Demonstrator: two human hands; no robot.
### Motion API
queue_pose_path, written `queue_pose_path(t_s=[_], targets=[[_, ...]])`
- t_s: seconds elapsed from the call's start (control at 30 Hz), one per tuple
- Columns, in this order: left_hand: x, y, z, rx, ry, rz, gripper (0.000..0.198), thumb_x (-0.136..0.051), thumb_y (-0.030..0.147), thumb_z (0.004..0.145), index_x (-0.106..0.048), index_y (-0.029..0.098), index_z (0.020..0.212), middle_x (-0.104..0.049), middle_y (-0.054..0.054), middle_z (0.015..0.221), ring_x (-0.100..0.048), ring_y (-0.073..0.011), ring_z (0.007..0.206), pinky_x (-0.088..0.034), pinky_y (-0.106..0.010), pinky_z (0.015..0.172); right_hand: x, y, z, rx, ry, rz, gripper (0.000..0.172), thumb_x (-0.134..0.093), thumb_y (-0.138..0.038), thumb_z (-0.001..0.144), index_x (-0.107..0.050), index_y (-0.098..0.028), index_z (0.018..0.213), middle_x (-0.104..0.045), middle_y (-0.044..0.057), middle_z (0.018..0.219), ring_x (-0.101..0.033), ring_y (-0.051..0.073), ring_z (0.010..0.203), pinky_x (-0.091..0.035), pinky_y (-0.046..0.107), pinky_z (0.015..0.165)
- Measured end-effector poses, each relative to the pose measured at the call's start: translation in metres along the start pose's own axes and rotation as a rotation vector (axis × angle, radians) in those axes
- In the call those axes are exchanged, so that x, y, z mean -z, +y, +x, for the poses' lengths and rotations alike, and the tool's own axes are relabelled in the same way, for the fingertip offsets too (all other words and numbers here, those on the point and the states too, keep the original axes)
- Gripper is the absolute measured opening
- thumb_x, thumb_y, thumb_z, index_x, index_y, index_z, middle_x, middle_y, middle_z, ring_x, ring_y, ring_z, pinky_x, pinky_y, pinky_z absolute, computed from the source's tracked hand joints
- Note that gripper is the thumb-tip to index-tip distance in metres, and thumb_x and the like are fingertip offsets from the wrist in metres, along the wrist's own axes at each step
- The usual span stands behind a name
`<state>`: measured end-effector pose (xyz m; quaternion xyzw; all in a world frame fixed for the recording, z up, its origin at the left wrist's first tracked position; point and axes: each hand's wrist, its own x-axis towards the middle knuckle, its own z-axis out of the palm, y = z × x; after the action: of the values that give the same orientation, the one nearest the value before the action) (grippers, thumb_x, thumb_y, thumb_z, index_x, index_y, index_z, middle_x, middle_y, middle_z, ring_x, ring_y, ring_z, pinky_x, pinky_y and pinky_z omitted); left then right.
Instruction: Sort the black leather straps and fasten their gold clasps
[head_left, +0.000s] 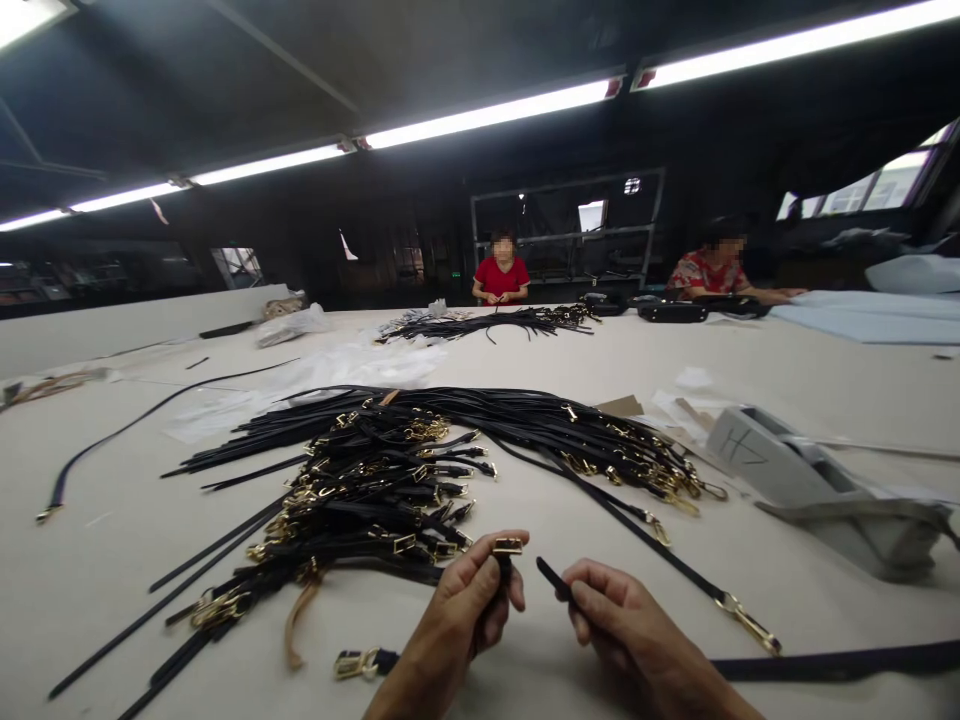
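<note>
Table (825, 400) heaped with a pile (375, 480) of straps; before it your left hand (469, 600) pinches a buckle (508, 546), your right hand (615, 620) grips a strap (550, 575) just beside it; a slack pinch could lose the buckle in the pile.

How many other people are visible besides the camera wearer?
2. One person in a red top sits centre at the far end of the table; one person in a patterned top sits further right. More could be hidden in the dark background.
</note>
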<state>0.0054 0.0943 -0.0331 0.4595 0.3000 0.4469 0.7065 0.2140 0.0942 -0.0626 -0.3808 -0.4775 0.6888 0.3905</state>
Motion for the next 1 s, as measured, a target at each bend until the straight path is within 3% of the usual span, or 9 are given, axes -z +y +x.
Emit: queue_pose_path(t_s=[0.27, 0.53, 0.7, 0.87, 1.0], targets=[[-0.004, -0.011, 0.004, -0.001, -0.104, -0.024, 0.041, -0.058, 0.045, 0.091, -0.057, 0.015, 0.12, -0.068, -0.007, 0.079, -0.042, -0.0031, 0.042, -0.021, -0.016, 0.037, -0.012, -0.003, -0.005, 0.043, 0.004, 0.081, 0.046, -0.069, -0.058, 0.079, -0.059, -0.015, 0.088, -0.059, -0.003, 0.062, -0.031, 0.001, 0.039, -0.013, 0.018, 0.04], [-0.008, -0.014, -0.001, 0.013, -0.184, -0.152, 0.028, -0.057, 0.04, 0.093, -0.054, 0.013, 0.096, -0.072, -0.013, 0.083, -0.059, -0.0098, 0.049, -0.038, -0.017, 0.042, -0.018, -0.006, -0.009, 0.071, -0.04, 0.083, 0.045, -0.067, -0.058, 0.081, -0.057, -0.014, 0.083, -0.058, -0.002, 0.066, -0.031, 0.001, 0.041, -0.012, 0.02, 0.042], [-0.008, -0.012, -0.001, -0.036, -0.108, -0.058, 0.03, -0.068, 0.037, 0.085, -0.053, 0.014, 0.097, -0.066, -0.007, 0.087, -0.059, -0.0081, 0.058, -0.042, -0.016, 0.049, -0.018, -0.006, -0.01, 0.071, -0.016, 0.086, 0.043, -0.067, -0.056, 0.082, -0.06, -0.014, 0.086, -0.057, -0.003, 0.062, -0.03, 0.001, 0.04, -0.012, 0.019, 0.041], [-0.006, -0.008, -0.003, -0.094, -0.006, 0.238, 0.03, -0.064, 0.042, 0.087, -0.051, 0.018, 0.097, -0.064, -0.002, 0.087, -0.045, -0.003, 0.046, -0.03, -0.016, 0.04, -0.018, -0.01, -0.013, 0.055, -0.002, 0.112, 0.04, -0.068, -0.052, 0.083, -0.061, -0.014, 0.09, -0.058, -0.002, 0.063, -0.03, 0.001, 0.041, -0.011, 0.019, 0.042], [-0.003, -0.003, -0.006, -0.124, 0.086, 0.45, 0.036, -0.059, 0.048, 0.089, -0.06, 0.014, 0.099, -0.061, -0.001, 0.075, -0.051, -0.0088, 0.059, -0.04, -0.02, 0.055, -0.012, -0.012, -0.013, 0.054, 0.047, 0.218, 0.036, -0.071, -0.048, 0.082, -0.06, -0.014, 0.088, -0.055, -0.004, 0.064, -0.027, 0.0, 0.042, -0.011, 0.019, 0.043]])
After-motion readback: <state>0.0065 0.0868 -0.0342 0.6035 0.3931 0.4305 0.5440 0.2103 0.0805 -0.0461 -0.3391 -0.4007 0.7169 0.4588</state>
